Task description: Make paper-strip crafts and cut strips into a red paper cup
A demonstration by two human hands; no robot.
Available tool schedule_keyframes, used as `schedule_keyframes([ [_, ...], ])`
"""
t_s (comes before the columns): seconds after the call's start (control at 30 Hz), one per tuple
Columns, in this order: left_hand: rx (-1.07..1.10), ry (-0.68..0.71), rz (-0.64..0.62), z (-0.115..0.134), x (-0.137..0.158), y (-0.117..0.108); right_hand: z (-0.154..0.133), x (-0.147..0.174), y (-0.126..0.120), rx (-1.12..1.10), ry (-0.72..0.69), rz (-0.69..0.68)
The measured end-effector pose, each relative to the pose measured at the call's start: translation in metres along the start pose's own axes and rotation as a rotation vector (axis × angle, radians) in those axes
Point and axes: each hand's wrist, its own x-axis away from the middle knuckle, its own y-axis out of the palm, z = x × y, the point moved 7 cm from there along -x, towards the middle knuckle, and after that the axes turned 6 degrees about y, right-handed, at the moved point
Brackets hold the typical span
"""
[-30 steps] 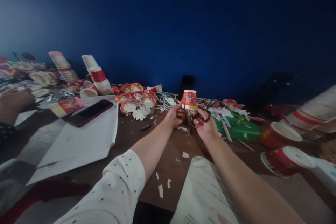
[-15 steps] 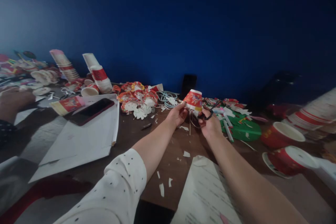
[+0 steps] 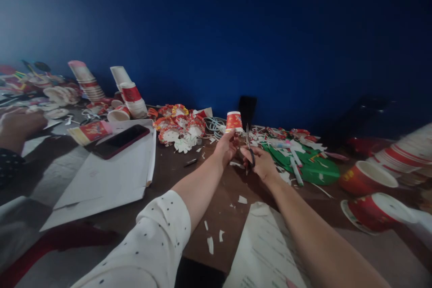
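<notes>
My left hand (image 3: 227, 146) is closed on the lower part of a red and white paper cup (image 3: 234, 120), held up above the table. To its right, my right hand (image 3: 261, 164) grips a pair of scissors (image 3: 251, 155) by the dark handle. The scissor blades point upward, apart from the cup. Behind the hands, a heap of cut red and white cup pieces (image 3: 180, 128) lies on the left. A green sheet (image 3: 319, 166) with white scraps and markers (image 3: 296, 171) on it is to the right.
A phone (image 3: 124, 140) rests on a white folder (image 3: 114, 180) at the left. Stacked paper cups (image 3: 133, 101) stand behind it. A co-worker's hand (image 3: 20, 123) is at the far left. More cups (image 3: 369, 175) are at the right. A printed sheet (image 3: 266, 252) lies in front, near paper scraps (image 3: 210, 245).
The cup has moved left and turned more upright in my left hand. My right hand has drawn down and away from the cup, and the scissors now point up beside it.
</notes>
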Motion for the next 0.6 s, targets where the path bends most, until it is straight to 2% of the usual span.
schedule_keyframes([
  [0.1, -0.01, 0.018, -0.051, 0.0019, -0.0038, 0.0014, 0.002, 0.0002, 0.0037, 0.089, 0.015, -0.05],
  [0.27, -0.012, 0.001, -0.064, 0.0008, -0.0073, -0.0002, 0.0034, 0.0004, 0.0074, 0.183, -0.001, -0.096],
  [0.6, -0.056, -0.07, -0.107, -0.0072, 0.0009, 0.0037, 0.0004, -0.0004, 0.0049, 0.296, -0.054, -0.072],
])
